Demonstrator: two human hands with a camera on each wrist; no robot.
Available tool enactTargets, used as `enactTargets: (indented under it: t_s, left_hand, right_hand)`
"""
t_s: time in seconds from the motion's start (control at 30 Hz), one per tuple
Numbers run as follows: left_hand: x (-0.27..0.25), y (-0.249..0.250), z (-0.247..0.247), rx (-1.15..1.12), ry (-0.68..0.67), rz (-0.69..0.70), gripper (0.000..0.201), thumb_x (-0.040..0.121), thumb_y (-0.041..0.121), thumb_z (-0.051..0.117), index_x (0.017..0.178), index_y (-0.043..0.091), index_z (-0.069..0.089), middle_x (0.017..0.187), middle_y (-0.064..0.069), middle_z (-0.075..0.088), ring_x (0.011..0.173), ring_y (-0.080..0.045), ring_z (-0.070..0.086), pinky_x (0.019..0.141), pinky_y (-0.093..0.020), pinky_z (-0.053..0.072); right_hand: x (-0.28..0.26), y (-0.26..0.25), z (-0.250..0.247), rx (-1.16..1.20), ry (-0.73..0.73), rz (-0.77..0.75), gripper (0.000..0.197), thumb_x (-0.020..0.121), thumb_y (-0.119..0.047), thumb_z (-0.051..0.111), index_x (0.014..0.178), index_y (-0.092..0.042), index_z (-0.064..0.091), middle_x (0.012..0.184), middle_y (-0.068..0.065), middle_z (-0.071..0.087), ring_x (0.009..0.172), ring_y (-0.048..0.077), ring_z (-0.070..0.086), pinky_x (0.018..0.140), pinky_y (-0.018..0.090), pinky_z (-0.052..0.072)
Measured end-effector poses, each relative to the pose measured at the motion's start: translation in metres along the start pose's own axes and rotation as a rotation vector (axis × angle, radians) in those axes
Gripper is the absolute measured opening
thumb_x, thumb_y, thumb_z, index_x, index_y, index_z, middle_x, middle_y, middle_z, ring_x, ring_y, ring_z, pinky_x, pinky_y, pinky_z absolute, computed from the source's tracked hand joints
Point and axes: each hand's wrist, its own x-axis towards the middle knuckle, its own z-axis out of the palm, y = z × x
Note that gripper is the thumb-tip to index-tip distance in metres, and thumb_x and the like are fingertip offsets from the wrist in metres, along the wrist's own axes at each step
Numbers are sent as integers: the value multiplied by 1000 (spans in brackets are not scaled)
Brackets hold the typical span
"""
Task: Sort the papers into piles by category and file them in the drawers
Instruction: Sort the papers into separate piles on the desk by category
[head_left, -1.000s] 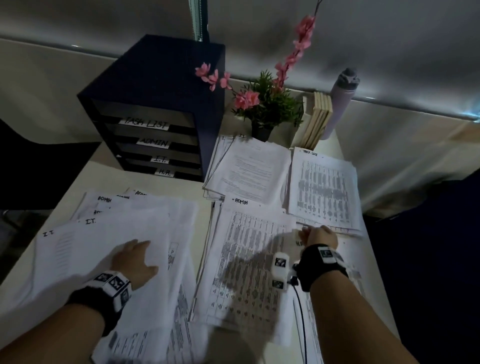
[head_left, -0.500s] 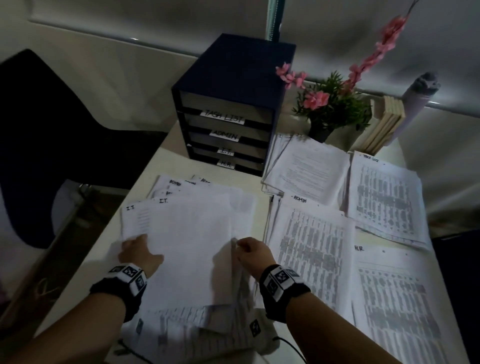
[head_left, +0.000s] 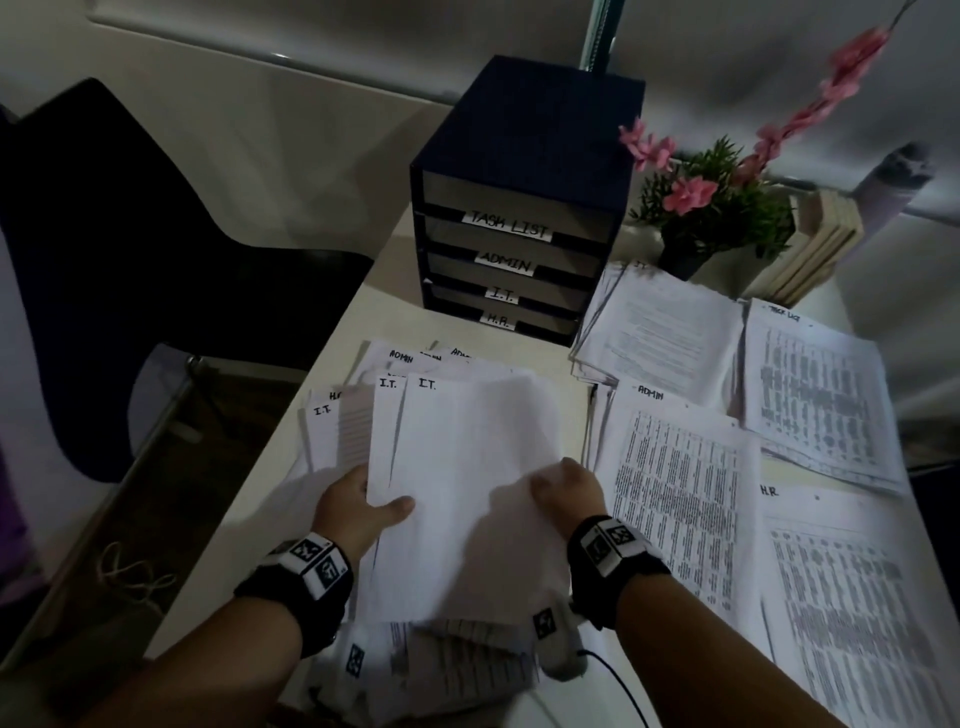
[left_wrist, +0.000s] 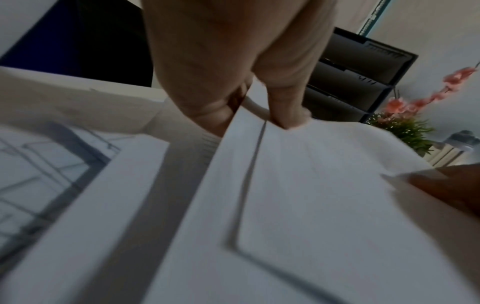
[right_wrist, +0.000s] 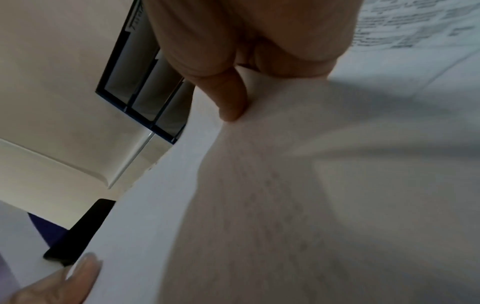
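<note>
The top I.T. sheet (head_left: 467, 483) is pinched at its near edge by both the left hand (head_left: 358, 512) and right hand (head_left: 566, 493) — lifted off the unsorted stack at the table's (head_left: 363, 322) left edge, probably so it can be moved to its own pile.

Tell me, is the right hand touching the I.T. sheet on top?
Touching. The right wrist view shows the right hand pinching the I.T. sheet, thumb pressed on its top face.
</note>
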Motion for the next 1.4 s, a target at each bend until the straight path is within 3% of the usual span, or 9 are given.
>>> enactTargets:
  t_s: [0.3, 0.47, 0.6, 0.73, 0.93, 1.03, 1.13, 1.27, 1.4]
  left_hand:
    - [16, -16, -26, 254, 155, -31, 18, 92, 7, 51, 107, 0, 59, 112, -20, 63, 101, -32, 57, 86, -30, 39]
    - [14, -13, -16, 84, -50, -3, 23, 95, 24, 52, 115, 18, 61, 123, -5, 61, 112, -24, 55, 103, -40, 43]
    - [19, -16, -21, 339, 177, -77, 15, 89, 17, 57, 100, 10, 64, 123, -19, 55, 106, -37, 54, 95, -40, 46]
    - [17, -21, -27, 365, 212, -194, 35, 80, 13, 68, 110, 15, 51, 137, -14, 24, 120, -40, 34, 101, -43, 36]
    - [25, -17, -31, 509, 173, -102, 32, 83, 18, 59, 115, 17, 60, 135, -20, 37, 117, -43, 45, 105, -42, 38]
    - [21, -17, -36, 583, 159, -94, 54, 72, 14, 72, 123, 25, 56, 137, -11, 37, 122, -39, 39, 104, -47, 39]
    - [18, -17, -34, 414, 293, 153, 44, 77, -3, 67, 119, 7, 62, 133, -15, 40, 119, -37, 47, 103, -38, 40]
    - [8, 6, -24, 198, 265, 243, 23, 92, 1, 52, 112, 7, 63, 132, -15, 43, 120, -32, 48, 101, -30, 36]
    - [-11, 44, 0, 122, 154, 257, 37, 83, 19, 71, 116, 7, 59, 123, -9, 49, 113, -27, 52, 99, -34, 42]
  right_hand:
    - [-6, 8, 2, 194, 48, 7, 36, 81, -1, 59, 52, -16, 43, 53, 1, 46, 55, 16, 44, 57, 24, 39]
    - [-12, 2, 8, 202, 10, 2, 19, 80, 1, 52, 68, -13, 49, 66, 6, 53, 62, 18, 49, 55, 25, 42]
    - [-21, -4, 4, -14, -13, -20, 21, 84, -1, 50, 65, -11, 53, 67, 6, 56, 77, 24, 55, 65, 26, 43]
    - [-33, -6, 6, -339, -36, -69, 25, 90, -8, 46, 100, -3, 68, 107, 17, 68, 105, 31, 62, 86, 29, 47]
    - [-34, -1, 8, -356, -47, -22, 27, 88, -12, 46, 100, -5, 69, 106, 15, 69, 103, 30, 62, 85, 28, 48]
    - [-32, 4, -1, -307, -47, 18, 22, 87, -12, 48, 89, -5, 69, 89, 13, 67, 94, 28, 64, 79, 29, 49]
    - [-23, 15, -8, -174, 11, 77, 30, 84, -6, 49, 55, -14, 47, 57, 1, 46, 72, 21, 53, 62, 23, 38]
    - [-20, 21, -14, -21, 70, 72, 33, 86, -6, 46, 55, -13, 37, 55, 0, 39, 70, 18, 46, 62, 24, 33]
    - [-13, 31, -2, 187, 43, 63, 17, 75, -17, 52, 63, -7, 45, 61, 16, 52, 66, 23, 53, 61, 41, 50]
